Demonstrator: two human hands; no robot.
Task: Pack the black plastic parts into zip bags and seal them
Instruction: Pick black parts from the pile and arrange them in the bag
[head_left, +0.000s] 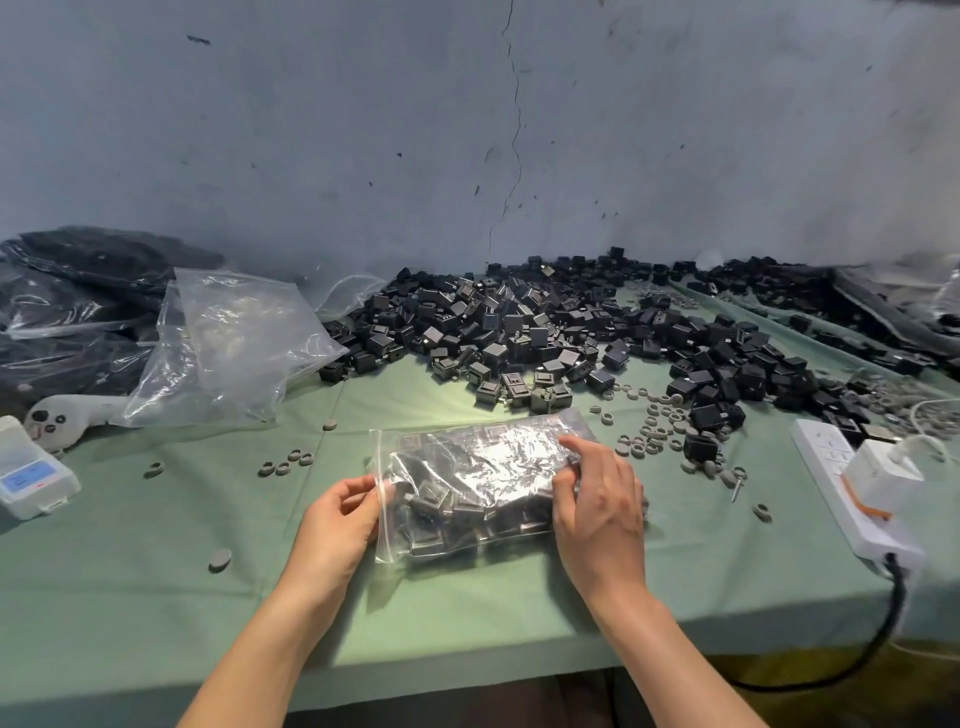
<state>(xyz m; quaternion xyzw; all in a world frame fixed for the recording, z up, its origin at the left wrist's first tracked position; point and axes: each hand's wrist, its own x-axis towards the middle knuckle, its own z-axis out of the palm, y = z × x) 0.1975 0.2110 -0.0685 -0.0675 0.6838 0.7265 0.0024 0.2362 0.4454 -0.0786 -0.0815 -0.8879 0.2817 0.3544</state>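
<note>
Zip bag (483, 483), stuffed with black plastic parts (457, 519), flat on the green cloth (156, 571) just in front of the loose pile (519, 332). Pinched at its zip strip (378, 457) by the left hand (337, 525), thumb against fingers; held down at the other end by the right hand (597, 514), fingers curled over the film. Likely sealing now: press air toward the mouth, keep parts off the track, slide the pinch along the whole strip.

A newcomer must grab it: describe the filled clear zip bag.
On the green table cloth, before the heap of black plastic parts, the left hand and right hand hold the zip bag. Unlike the empty clear bags leftward, it is stuffed.
</note>
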